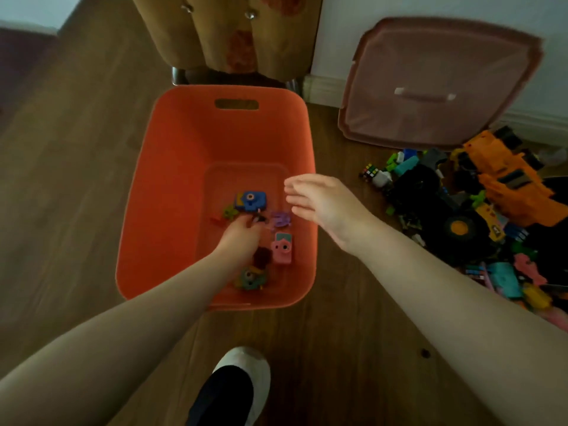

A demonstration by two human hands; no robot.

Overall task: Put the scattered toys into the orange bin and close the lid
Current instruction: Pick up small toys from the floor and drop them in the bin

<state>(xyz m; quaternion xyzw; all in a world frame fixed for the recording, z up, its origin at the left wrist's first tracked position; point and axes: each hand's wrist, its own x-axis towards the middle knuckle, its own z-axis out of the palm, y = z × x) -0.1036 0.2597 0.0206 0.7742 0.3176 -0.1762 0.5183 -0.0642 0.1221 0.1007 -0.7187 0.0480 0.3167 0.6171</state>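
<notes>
the orange bin (172,186) stands open on the wooden floor (70,167), just in front of a brown upholstered chair (227,35). its lid (436,81) leans against the white wall (430,7) to the right, well apart from the bin.

the left hand (238,238) reaches down inside the bin, fingers bent around a small dark toy (259,219) near the bottom; the grip is blurred, so whether it truly clamps the piece cannot be told. the right hand (319,204) hovers over the bin's right rim, fingers loosely spread and holding nothing.

on the bin's bottom lie a blue toy camera (250,202), a pink toy camera (282,248), a purple figure (280,219), a green piece (230,212) and a teal round-eyed toy (250,278).

right of the bin, a pile of toys is scattered on the floor: an orange truck (504,176), a black wheeled vehicle (430,198), a small puzzle cube (369,172) and mixed coloured blocks (504,281).

a white-toed slipper (246,364) shows at the lower edge.
</notes>
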